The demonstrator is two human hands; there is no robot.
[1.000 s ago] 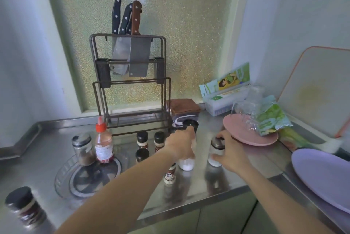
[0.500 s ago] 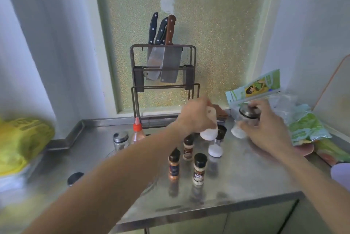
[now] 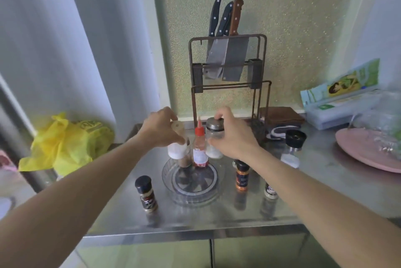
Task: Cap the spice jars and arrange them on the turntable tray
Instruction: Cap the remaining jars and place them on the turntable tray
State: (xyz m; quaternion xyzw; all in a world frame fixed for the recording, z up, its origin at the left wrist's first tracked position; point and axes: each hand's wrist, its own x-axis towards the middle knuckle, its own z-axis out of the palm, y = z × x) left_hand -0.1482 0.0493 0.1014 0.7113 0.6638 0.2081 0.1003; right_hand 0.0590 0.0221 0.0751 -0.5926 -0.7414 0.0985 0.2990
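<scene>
A clear round turntable tray [image 3: 213, 189] sits on the steel counter. On its far side stand a red-capped bottle [image 3: 200, 148] and a jar of brown spice [image 3: 185, 160]. My left hand [image 3: 159, 130] grips a jar of white powder [image 3: 176, 150] with a beige lid, held over the tray's back left edge. My right hand [image 3: 233, 137] grips a steel-lidded jar of white powder [image 3: 213, 137] over the tray's back right edge. A black-capped jar [image 3: 146, 193] stands left of the tray. An orange-labelled jar [image 3: 241, 177], a small jar [image 3: 270, 189] and a black-topped grinder [image 3: 293, 146] stand to the right.
A knife rack [image 3: 230, 68] with three knives stands behind the tray against the wall. A yellow plastic bag [image 3: 65, 144] lies at the left. A pink plate [image 3: 368, 150], a folded brown cloth [image 3: 280, 114] and a box [image 3: 338, 98] are at the right. The counter's front edge [image 3: 195, 233] is near.
Both hands lifted their jars of white powder and carried them left, from the counter right of the tray to above the tray's back edge. The camera turned left.
</scene>
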